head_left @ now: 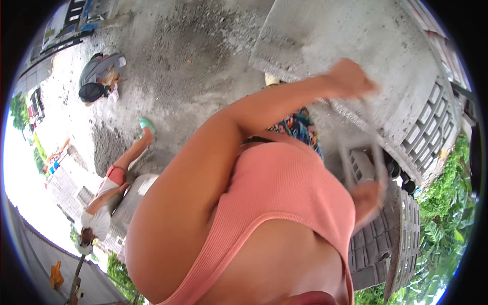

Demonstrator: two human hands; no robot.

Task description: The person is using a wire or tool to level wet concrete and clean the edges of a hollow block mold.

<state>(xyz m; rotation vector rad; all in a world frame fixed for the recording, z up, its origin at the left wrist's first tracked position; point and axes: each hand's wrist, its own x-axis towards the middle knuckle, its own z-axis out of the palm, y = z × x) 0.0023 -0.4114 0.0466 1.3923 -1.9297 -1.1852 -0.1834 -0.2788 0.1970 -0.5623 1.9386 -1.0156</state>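
My left hand (352,80) is closed and blurred, stretched across my body towards the concrete slab at the upper right. A pale grey looped strap (375,145), smeared by motion, runs between it and my right hand. Lower down, on the right side of my pink top, my right hand (367,197) is closed round the other end of the strap. What exact kind of strap it is cannot be made out. Just beside the strap lies a grey hollow block (362,165).
A raised concrete slab (351,38) carries hollow blocks (429,127) at its right. More grey blocks (368,249) are stacked at the lower right, near green plants (439,203). On the left, one person (99,76) crouches and another (109,195) stands by a sand heap (107,147).
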